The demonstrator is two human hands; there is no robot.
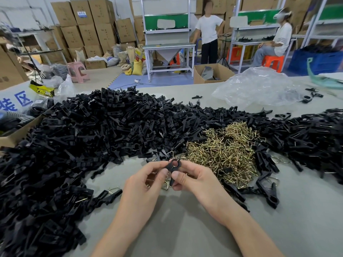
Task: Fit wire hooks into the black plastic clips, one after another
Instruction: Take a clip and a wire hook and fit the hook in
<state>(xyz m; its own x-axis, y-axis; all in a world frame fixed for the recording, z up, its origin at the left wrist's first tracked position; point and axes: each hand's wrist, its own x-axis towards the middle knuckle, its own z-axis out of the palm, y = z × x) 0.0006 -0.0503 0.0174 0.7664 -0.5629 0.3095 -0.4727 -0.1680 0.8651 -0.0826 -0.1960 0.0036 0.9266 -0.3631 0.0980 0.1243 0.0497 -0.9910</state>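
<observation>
Both hands poised just above the table [185,229], meeting over a single black plastic clip [172,166]. Fingers [177,177] on both sides grasping it, none released. Thumb and forefinger of the left hand [146,180] pinching the clip's left side, the other fingers loosely curled beneath. Thumb of the right hand [196,179] pressed against the clip's lower front, forefinger hooked behind its ringed top, the rest folded toward the palm. Clip roughly upright between the two grips, ring end up, narrow end pointing down past the right thumb. Too small to tell whether a wire hook already sits in it. Just beyond the right hand, a heap of brass-coloured wire hooks [222,151] on the table, with a few loose hooks [166,186] lying under the hands. Behind and to the left, a broad mound of black clips [92,130], spreading on to the right past the hooks. Further back on the right, a crumpled clear plastic bag [259,88].
</observation>
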